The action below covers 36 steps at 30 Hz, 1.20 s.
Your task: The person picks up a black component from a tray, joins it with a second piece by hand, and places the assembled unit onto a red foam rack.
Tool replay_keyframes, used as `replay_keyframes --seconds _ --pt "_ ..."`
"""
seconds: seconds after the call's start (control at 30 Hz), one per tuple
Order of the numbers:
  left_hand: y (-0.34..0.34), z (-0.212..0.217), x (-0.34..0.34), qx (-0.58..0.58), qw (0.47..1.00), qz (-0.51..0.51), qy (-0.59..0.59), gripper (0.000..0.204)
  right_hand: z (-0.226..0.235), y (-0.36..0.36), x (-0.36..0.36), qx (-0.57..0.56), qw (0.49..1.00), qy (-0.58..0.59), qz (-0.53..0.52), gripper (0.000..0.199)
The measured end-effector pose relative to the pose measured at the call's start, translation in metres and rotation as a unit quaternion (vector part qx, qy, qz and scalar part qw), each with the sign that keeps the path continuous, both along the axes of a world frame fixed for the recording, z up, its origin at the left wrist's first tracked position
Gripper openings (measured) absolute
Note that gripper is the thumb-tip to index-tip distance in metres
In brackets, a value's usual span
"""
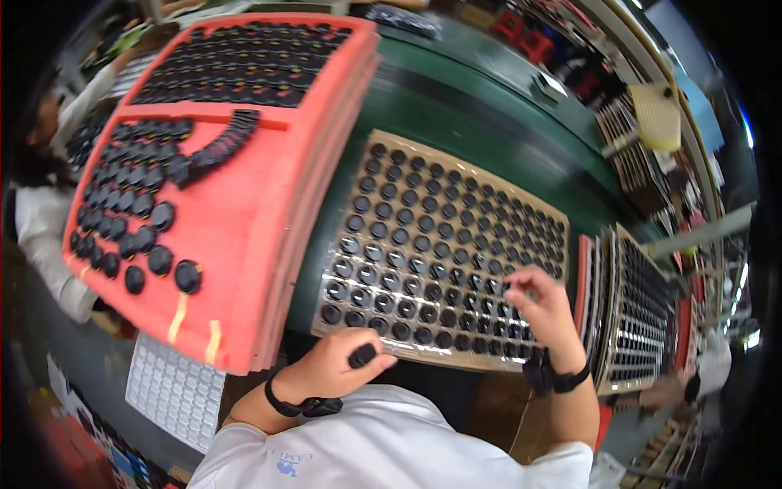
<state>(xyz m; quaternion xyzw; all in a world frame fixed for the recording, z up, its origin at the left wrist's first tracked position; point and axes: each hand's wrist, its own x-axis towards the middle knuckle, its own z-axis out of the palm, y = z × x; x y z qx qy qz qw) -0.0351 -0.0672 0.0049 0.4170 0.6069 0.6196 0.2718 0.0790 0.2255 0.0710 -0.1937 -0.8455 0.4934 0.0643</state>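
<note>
My left hand, in front of the tray's near left corner, is closed around a short black round cap-like part. Over the right half of a shallow tray is my right hand, thumb and forefinger pinched together. Something small and dark shows at those fingertips, too blurred to name. Rows of black round parts fill the tray, and a glossy clear layer glints across the nearer rows. Each of my wrists wears a black band.
A thick stack of red foam trays stands at left, with loose black parts and a curved row on top. White moulded tray lies lower left. More filled trays lean at right. Another person is at far left.
</note>
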Motion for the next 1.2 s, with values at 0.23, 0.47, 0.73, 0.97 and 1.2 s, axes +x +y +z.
replay_keyframes --seconds 0.23,0.47,0.73,0.97,1.2 --pt "-0.006 -0.005 -0.007 0.009 1.000 0.006 0.002 0.018 0.006 0.049 0.023 0.172 0.982 -0.045 -0.059 0.018" --pt "-0.004 -0.013 -0.004 0.042 0.998 0.034 0.009 0.020 0.005 0.089 0.050 0.164 0.973 -0.080 -0.139 0.015" --pt "-0.001 -0.015 0.001 0.045 0.997 0.063 -0.029 0.021 -0.013 0.120 0.084 0.213 0.948 -0.156 -0.178 0.020" --pt "0.007 -0.011 0.003 0.018 0.996 0.055 -0.061 0.019 -0.041 0.117 0.091 0.266 0.936 -0.182 -0.142 0.020" --pt "0.013 -0.006 0.008 0.021 0.996 0.053 -0.068 0.018 -0.062 0.117 0.091 0.387 0.912 -0.108 -0.083 0.017"
